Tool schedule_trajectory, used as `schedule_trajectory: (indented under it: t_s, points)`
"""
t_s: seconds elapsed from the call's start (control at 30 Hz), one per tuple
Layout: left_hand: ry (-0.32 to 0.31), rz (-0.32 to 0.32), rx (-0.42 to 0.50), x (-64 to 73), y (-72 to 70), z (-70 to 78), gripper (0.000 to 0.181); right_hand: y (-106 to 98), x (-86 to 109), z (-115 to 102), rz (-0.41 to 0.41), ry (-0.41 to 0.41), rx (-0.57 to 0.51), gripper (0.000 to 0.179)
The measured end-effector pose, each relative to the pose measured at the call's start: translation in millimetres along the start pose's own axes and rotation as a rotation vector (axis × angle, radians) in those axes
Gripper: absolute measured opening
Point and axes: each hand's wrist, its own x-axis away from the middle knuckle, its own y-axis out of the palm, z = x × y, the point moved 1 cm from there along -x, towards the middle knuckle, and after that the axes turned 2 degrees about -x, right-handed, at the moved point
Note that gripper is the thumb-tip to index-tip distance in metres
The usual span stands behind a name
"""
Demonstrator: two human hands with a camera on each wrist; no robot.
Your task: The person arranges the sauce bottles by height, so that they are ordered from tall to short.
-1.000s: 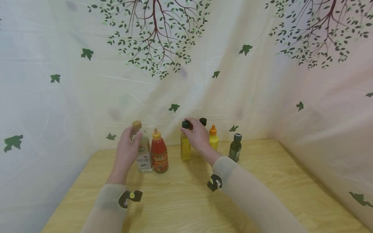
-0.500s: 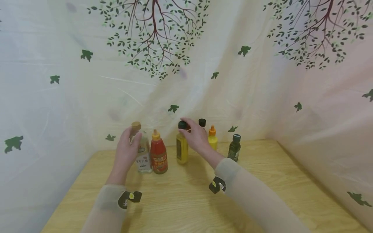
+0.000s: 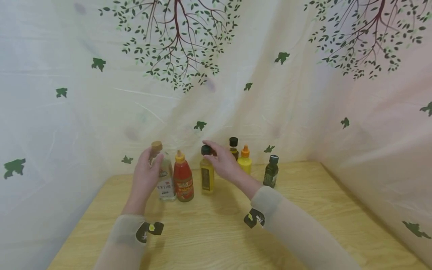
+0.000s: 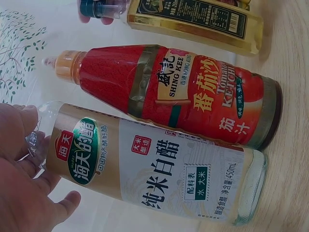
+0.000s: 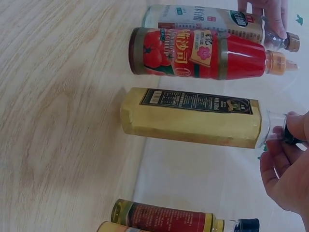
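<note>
My left hand (image 3: 146, 172) grips the neck of a clear rice vinegar bottle (image 4: 154, 164) with a tan cap, which stands upright on the table. Touching or nearly touching it on the right is a red tomato ketchup bottle (image 4: 178, 92) with a yellow top. My right hand (image 3: 224, 162) pinches the neck and dark cap of a square bottle of yellow oil (image 5: 193, 118). This oil bottle is upright, a small gap to the right of the ketchup, its dark label partly turned toward the left. Whether its base touches the table is hard to tell.
Right of the oil bottle, a black-capped bottle (image 3: 233, 150) stands behind a yellow squeeze bottle (image 3: 245, 163) with an orange tip. Farther right is a small dark green bottle (image 3: 271, 174). A leaf-patterned curtain (image 3: 135, 101) hangs behind the wooden table (image 3: 202, 232).
My right hand has moved left and slightly nearer with the oil bottle, which has turned so its dark label shows. The black-capped bottle is less hidden. The left hand stays on the vinegar bottle.
</note>
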Motion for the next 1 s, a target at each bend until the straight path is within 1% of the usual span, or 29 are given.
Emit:
schedule_trajectory:
  t_s: [0.13, 0.2, 0.37, 0.47, 0.63, 0.77, 1.0]
  points:
    - [0.006, 0.005, -0.006, 0.2, -0.3, 0.2, 0.063, 2.5, 2.1, -1.5, -0.020, 0.006, 0.003, 0.058]
    - [0.004, 0.004, -0.008, 0.4, -0.5, 0.1, 0.064, 3.8, 2.8, -2.4, -0.027, -0.004, -0.003, 0.057]
    - [-0.004, -0.005, -0.002, 0.6, -1.6, 0.5, 0.071, 7.6, 3.8, -4.0, -0.046, -0.028, -0.013, 0.056]
    - [-0.001, -0.007, 0.001, 0.5, -1.8, 0.0, 0.072, 9.9, 4.7, -5.3, -0.058, -0.029, -0.026, 0.055]
    - [-0.001, -0.004, -0.001, -0.3, -1.3, -1.4, 0.069, 13.3, 5.8, -6.7, -0.078, -0.028, -0.052, 0.055]
    - [0.005, 0.001, -0.005, -1.2, -0.3, -1.8, 0.066, 16.3, 6.4, -6.4, -0.089, -0.028, -0.051, 0.054]
    - [0.010, -0.004, 0.019, -2.3, 1.0, -2.8, 0.063, 20.0, 6.6, -7.1, -0.104, -0.022, -0.050, 0.054]
